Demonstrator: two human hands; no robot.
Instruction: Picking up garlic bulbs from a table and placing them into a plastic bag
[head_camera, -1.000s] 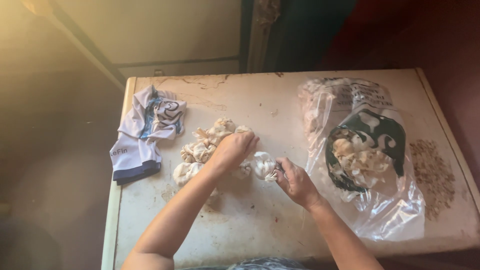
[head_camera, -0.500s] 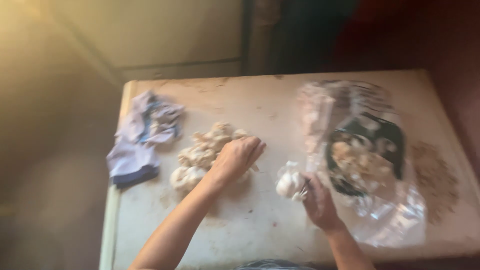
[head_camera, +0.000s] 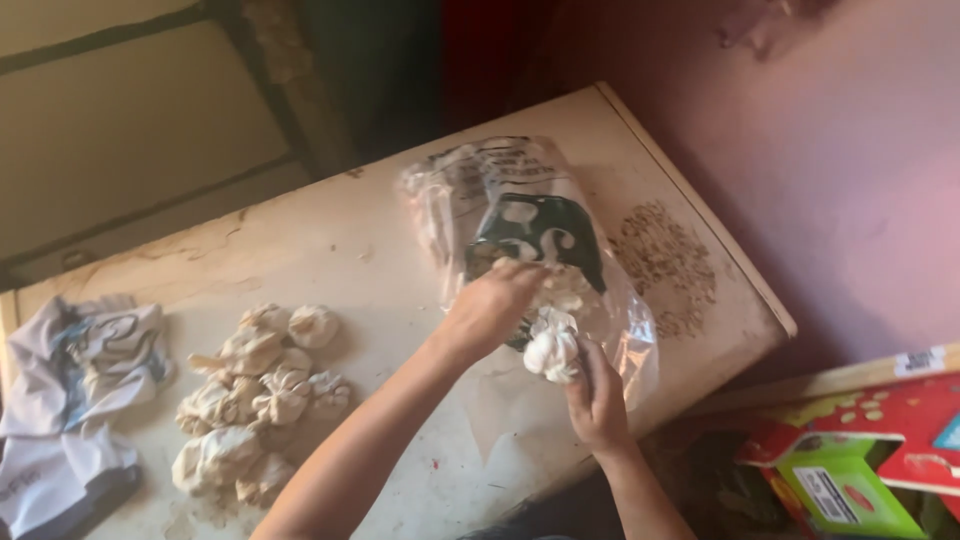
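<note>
Head-camera view showed the right hand (head_camera: 598, 395) at lower centre, its grip closed around a white papery garlic bulb (head_camera: 552, 347), lifted just at the mouth of the clear crinkled plastic bag (head_camera: 520, 195). Left hand (head_camera: 495, 305) pressed on that bag, fingers curled, seemingly to steady it. More pale garlic bulbs (head_camera: 255, 395) lay heaped at left on the worn cream bench (head_camera: 380, 250).

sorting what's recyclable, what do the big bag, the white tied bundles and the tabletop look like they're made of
Bag: thin clear plastic film, glossy; it crinkles, shines, and its contents show through a dark print.
Bundles: likely thin white plastic or cloth, matte, gathered into knotted puffs; cannot tell which. The right hand holds one.
Tabletop: looks like painted wood or board, cream, worn and stained.
</note>
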